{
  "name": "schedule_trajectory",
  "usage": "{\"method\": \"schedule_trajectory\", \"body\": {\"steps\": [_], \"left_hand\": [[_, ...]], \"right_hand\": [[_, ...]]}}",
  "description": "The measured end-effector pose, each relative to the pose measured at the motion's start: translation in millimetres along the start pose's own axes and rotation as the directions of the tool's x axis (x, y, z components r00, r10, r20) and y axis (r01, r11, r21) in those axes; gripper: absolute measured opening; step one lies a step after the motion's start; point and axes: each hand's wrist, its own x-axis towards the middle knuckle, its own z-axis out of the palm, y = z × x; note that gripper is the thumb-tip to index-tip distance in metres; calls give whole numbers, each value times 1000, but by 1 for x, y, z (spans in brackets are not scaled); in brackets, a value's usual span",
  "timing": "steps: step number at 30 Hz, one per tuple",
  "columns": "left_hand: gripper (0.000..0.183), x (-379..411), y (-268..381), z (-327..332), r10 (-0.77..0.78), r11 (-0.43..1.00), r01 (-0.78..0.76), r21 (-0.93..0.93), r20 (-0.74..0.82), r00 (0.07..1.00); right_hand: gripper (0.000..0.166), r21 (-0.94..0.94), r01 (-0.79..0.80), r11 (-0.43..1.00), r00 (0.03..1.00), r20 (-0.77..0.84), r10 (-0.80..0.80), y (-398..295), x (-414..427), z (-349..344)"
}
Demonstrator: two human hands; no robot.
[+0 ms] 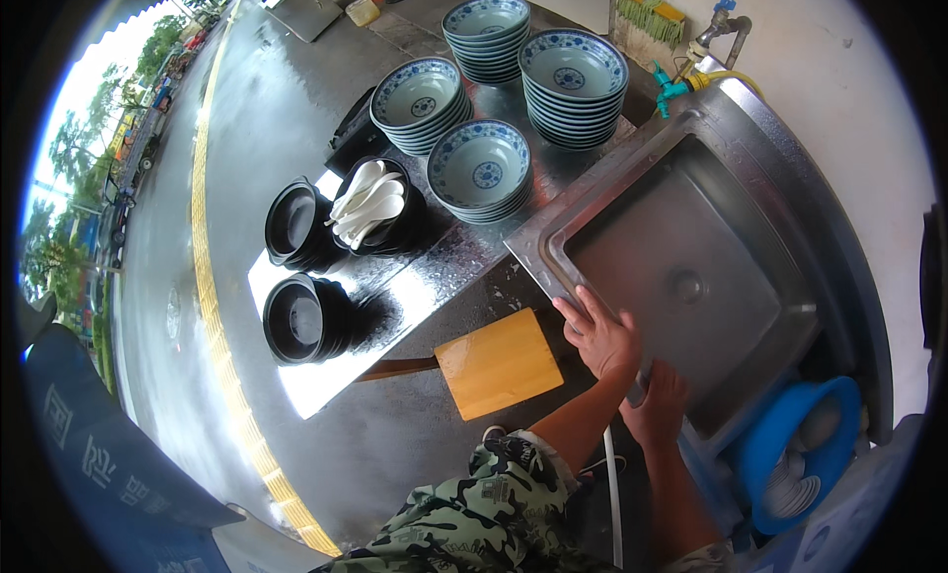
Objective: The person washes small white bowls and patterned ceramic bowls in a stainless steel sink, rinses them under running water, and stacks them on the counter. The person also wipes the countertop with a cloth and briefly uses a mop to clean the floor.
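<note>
A stainless steel sink point(537, 256) stands in front of me, with a round fitting showing on the floor of its basin. My left hand point(603, 337) is on the near rim, its fingers spread over the metal and its thumb toward the basin. Closer to my body, my right hand point(659, 399) is closed over the same rim; its fingertips are partly hidden. Beside my right forearm is a blue plastic basin point(844, 395) with stacked white dishes point(792, 491) inside. Below my hands hangs a white hose point(612, 491).
A metal table point(404, 295) carries stacked blue-and-white bowls point(486, 166), black bowls point(296, 321) and white spoons point(370, 203). A wooden stool point(500, 366) stands between table and me. A teal tap fitting point(670, 89) with yellow hose is at the wall. Wet pavement lies left.
</note>
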Motion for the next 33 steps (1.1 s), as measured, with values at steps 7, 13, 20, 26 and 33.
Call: {"method": "schedule_trajectory", "body": {"steps": [7,13,20,26,33], "left_hand": [[106,66,-60,-54,139,836,-80,-543,69,988],[139,243,-41,-143,-277,348,536,-769,462,843],[47,333,-77,-120,19,106,684,-722,689,724],[41,320,-88,-106,153,-62,712,-699,698,699],[55,332,-105,-107,254,-75,728,-681,693,675]], "right_hand": [[88,-66,43,997,999,-14,-44,-9,-7,4],[93,-103,60,993,998,-13,-61,-5,-9,6],[93,-61,57,997,998,-20,-58,-10,-7,16],[91,-80,13,997,1000,-16,-14,-2,-9,9],[95,-64,53,997,997,-44,-56,-1,-8,11]]}}
